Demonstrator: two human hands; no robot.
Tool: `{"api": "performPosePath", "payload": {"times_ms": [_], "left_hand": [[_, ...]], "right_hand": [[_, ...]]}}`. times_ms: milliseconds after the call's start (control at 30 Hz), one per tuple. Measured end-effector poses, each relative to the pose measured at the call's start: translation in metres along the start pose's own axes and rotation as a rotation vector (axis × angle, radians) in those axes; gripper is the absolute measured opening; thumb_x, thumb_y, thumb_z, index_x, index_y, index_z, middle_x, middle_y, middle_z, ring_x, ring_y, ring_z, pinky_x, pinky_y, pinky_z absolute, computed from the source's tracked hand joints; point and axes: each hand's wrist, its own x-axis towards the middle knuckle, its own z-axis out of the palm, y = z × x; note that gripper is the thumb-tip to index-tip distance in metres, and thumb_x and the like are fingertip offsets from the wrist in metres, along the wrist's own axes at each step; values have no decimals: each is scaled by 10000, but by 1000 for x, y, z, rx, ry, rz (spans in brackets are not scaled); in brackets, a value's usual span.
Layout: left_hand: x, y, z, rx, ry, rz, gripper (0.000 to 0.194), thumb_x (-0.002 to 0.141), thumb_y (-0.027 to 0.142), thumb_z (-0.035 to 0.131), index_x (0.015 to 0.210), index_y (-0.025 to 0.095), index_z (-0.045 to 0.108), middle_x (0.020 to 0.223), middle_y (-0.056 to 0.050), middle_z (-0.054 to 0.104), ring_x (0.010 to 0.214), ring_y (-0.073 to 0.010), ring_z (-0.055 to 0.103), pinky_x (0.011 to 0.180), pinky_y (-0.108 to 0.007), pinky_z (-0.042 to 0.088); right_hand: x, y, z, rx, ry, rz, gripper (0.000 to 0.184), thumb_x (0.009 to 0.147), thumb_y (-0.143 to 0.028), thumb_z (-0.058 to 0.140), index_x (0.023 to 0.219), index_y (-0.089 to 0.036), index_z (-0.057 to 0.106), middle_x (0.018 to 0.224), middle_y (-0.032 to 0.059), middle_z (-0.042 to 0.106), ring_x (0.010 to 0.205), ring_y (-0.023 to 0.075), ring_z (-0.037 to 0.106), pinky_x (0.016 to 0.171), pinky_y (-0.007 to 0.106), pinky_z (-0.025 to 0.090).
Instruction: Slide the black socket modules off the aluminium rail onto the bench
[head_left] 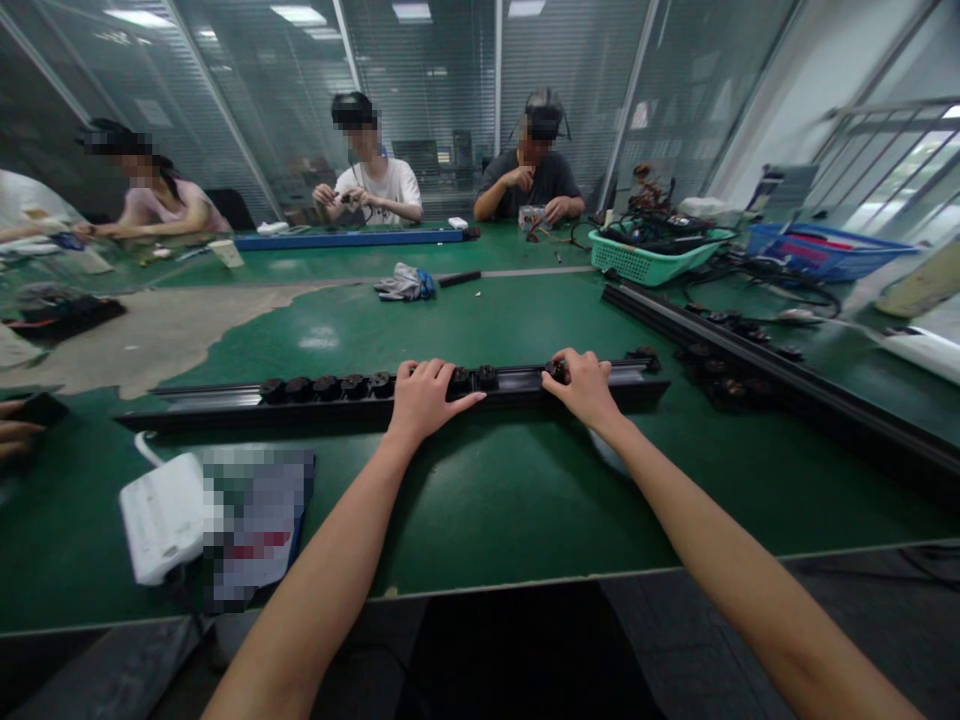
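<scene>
A long black rail [337, 410] with a channel along its top lies across the table in front of me. Several small black round modules [325, 386] sit in a row in the channel. My left hand [427, 400] grips the middle of the rail, fingers over the far side and thumb stretched along the near side, covering part of the row. Just right of it, two more modules [486, 376] show. Farther right, my right hand [581, 385] pinches another black module [556, 370] at the channel. One loose black part [643, 357] is by the rail's right end.
A second long black rail [750, 350] slants along the right, beside loose black parts [731, 385]. Behind are a green basket [626, 262], a blue basket [840, 262] and gloves [405, 283]. A white box [161, 520] lies front left. Co-workers [379, 185] sit opposite.
</scene>
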Motion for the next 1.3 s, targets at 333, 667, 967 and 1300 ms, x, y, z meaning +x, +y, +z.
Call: {"api": "performPosePath", "payload": {"times_ms": [333,667,967,1300], "left_hand": [[0,-1,1,4,-3,2,641,881,755,475,1082,183,686,1064,-136,702,989,-307,629,981,-474,352],[0,-1,2,0,1,-2,631,876,752,487,1085,191,685,1077,-136,703,986,-309,629,986,-480,349],[0,-1,1,-6,-3,-6,622,876,746,499,1089,192,685,1068,-132,704,1004,-311,630,983,-475,352],[0,-1,0,-5,-13,-4,630,886,752,467,1083,196,688,1075,-132,703,993,-305,627,983,-478,354]], "right_hand": [[1,10,-18,-77,-38,70,297,867,-430,550,1012,-184,631,935,117,682,936,285,559,832,377,364],[3,17,-27,-57,-85,168,303,840,-449,581,1000,-196,633,906,93,701,841,246,617,720,317,403],[2,20,-35,-108,-115,205,316,848,-461,564,1033,-208,605,934,103,722,875,265,656,728,325,409],[3,21,-31,-214,-116,213,372,908,-496,491,1055,-167,587,982,148,728,915,298,670,840,386,419]]}}
